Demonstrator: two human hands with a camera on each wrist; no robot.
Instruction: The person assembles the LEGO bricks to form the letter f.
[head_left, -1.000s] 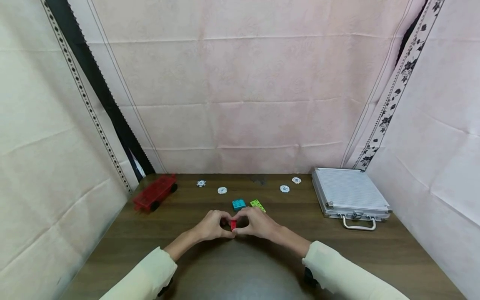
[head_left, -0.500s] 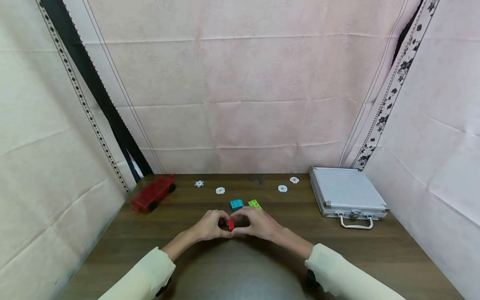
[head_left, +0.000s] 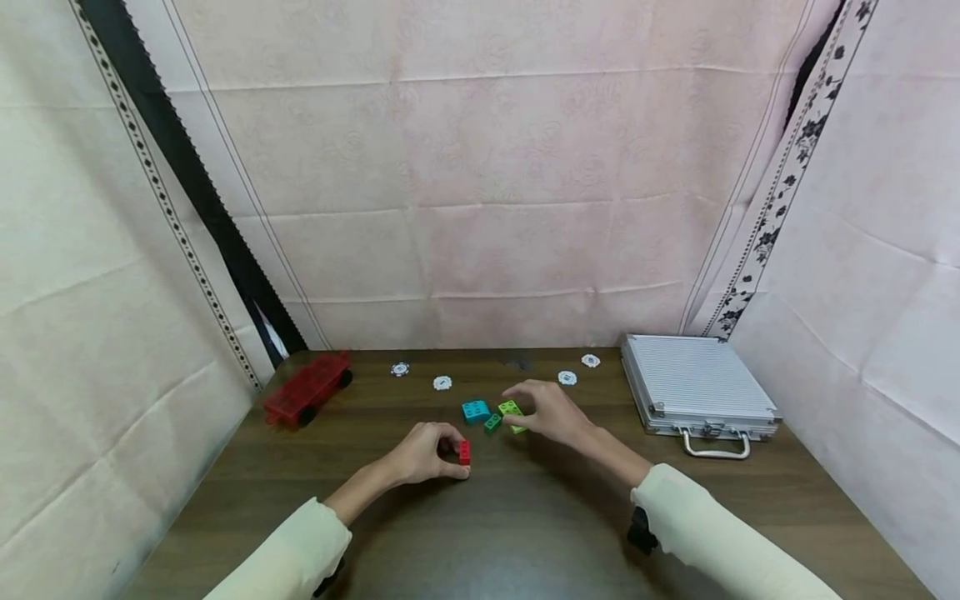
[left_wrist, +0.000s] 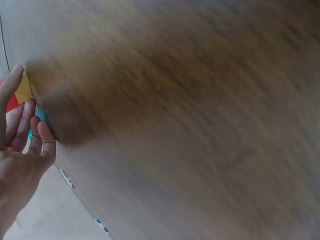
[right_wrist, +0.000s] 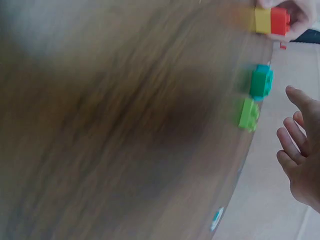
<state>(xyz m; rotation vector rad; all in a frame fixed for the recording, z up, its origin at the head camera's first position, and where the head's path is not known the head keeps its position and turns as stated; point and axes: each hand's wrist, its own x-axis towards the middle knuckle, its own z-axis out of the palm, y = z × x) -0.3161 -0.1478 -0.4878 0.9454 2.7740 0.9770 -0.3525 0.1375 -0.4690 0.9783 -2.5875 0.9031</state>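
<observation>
While the left hand [head_left: 427, 454] pinches the red brick [head_left: 464, 452], the right hand [head_left: 551, 412] hovers apart.

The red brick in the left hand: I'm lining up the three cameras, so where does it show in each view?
Head: red brick at centre, held by the left hand.
Left wrist: a red sliver at the left edge, behind the fingers.
Right wrist: top right corner, joined to a yellow brick.
Shared landmark: the wooden table.
</observation>
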